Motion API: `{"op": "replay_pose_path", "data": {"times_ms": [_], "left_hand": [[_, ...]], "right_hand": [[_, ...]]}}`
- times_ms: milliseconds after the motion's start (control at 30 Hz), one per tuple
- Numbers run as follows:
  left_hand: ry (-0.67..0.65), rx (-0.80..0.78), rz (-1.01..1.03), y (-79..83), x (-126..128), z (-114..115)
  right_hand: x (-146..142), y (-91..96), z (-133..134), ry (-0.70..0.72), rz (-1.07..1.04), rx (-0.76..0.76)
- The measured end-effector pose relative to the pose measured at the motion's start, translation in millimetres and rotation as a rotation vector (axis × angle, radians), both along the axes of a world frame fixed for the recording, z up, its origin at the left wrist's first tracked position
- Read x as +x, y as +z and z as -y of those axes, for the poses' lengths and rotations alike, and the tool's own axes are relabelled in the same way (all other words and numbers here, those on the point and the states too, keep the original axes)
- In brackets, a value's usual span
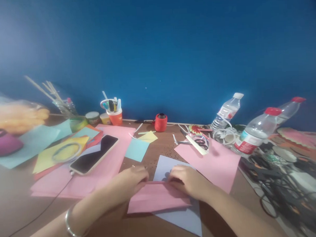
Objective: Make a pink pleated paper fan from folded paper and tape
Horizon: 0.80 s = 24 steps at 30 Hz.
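A folded sheet of pink paper (158,198) lies in front of me, its far edge creased. My left hand (134,178) is closed on the left end of that edge, fingers curled over it. At the other end my right hand (185,180) pinches the same edge, its fingertips partly hidden behind the fold. Beneath the folded paper is a pale lavender sheet (187,220), which shows at the far side and toward the near right.
Left stand a phone (95,154) with a cable, pink sheets (116,134) and coloured papers. Scissors (201,142) and a white-handled cutter (197,144) lie on a pink sheet at right. Water bottles (258,131) and tangled cables (283,183) crowd the right side. A red roll (161,123) stands near the wall.
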<state>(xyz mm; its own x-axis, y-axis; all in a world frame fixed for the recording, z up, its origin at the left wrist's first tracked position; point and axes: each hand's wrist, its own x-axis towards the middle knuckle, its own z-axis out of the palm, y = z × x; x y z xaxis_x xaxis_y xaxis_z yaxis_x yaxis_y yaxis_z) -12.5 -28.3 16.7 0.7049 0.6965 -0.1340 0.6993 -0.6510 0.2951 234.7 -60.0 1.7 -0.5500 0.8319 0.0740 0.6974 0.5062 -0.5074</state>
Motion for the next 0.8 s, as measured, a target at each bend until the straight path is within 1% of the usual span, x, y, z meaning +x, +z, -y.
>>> {"op": "replay_pose_path", "data": {"times_ms": [133, 200, 267, 333, 433, 567, 667, 733, 800], "left_hand": [[-0.052, 0.072, -0.118, 6.9, 1, 4], [-0.114, 0.117, -0.214, 10.3, 3, 8], [-0.181, 0.17, -0.28, 10.3, 4, 13], [-0.206, 0.242, -0.306, 6.1, 5, 18], [-0.175, 0.325, -0.348, -5.8, 7, 28], [-0.068, 0.373, -0.43, -20.2, 11, 42], [-0.048, 0.438, -0.39, -22.4, 14, 46], [-0.065, 0.457, -0.345, -20.2, 15, 43], [-0.071, 0.431, -0.278, -17.6, 16, 36]], "right_hand": [[4, -1.7, 1, 0.064, 0.034, 0.042], [4, -1.5, 2, 0.105, 0.083, 0.074], [3, 0.3, 4, 0.128, 0.149, 0.101], [2, 2.9, 8, 0.137, 0.207, 0.118], [-1, 5.3, 13, 0.123, 0.273, 0.141], [-1, 2.5, 17, 0.013, 0.284, 0.097], [1, 0.5, 17, -0.056, 0.279, 0.051], [0, 1.8, 18, -0.069, 0.288, 0.049], [-4, 5.7, 19, -0.081, 0.292, 0.06]]}}
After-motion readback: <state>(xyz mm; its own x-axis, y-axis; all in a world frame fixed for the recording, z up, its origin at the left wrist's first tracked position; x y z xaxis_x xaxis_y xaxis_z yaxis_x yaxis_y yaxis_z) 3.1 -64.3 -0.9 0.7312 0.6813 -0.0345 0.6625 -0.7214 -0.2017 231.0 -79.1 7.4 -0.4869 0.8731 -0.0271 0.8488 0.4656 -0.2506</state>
